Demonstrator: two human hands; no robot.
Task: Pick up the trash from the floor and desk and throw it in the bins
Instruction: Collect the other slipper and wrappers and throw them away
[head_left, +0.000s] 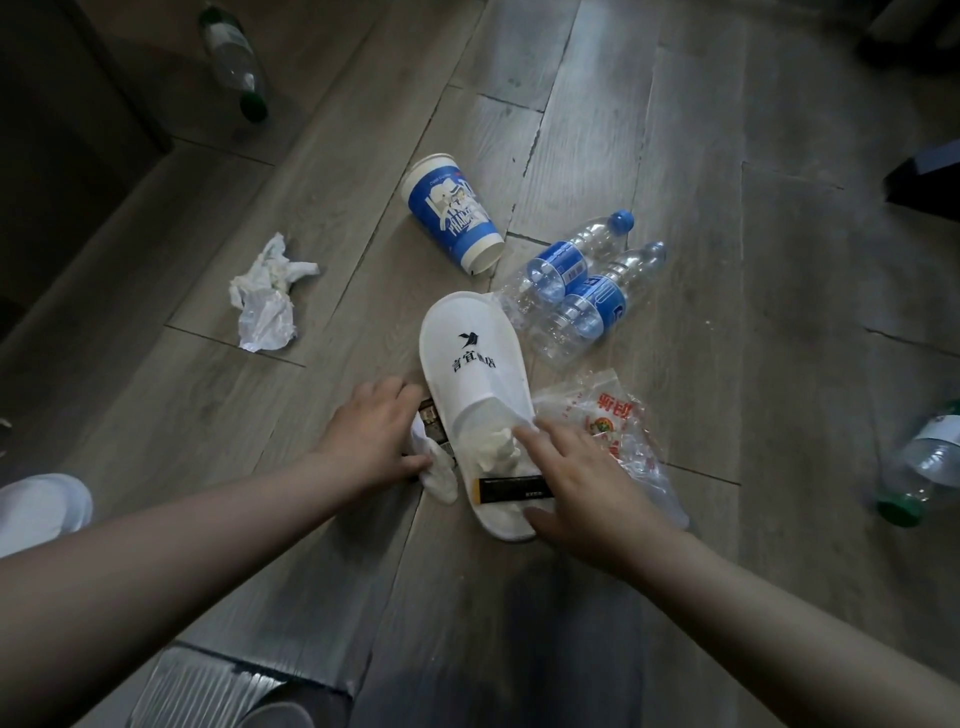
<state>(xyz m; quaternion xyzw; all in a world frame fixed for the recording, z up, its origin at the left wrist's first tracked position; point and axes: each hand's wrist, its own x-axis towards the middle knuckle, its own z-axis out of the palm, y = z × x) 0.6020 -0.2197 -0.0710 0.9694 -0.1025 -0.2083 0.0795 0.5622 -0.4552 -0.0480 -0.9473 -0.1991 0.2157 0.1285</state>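
On the wooden floor (727, 208), a white hotel slipper (467, 364) lies between our hands. Our left hand (374, 436) is at the slipper's left edge, fingers curled down over a crumpled tissue (441, 478) and a small dark packet (431, 423), with the thumb pinching the tissue. Our right hand (576, 483) rests spread on the heel end. Its forefinger stretches to a tissue wad (493, 452) inside, and its thumb sits at the heel rim beside a black sachet (511, 488) lying across the insole. Both forearms reach forward and inward. Beyond the toe lie a blue paper cup (454, 213) on its side and two clear water bottles (571, 280). A printed plastic bag (613, 421) lies against the slipper's right side.
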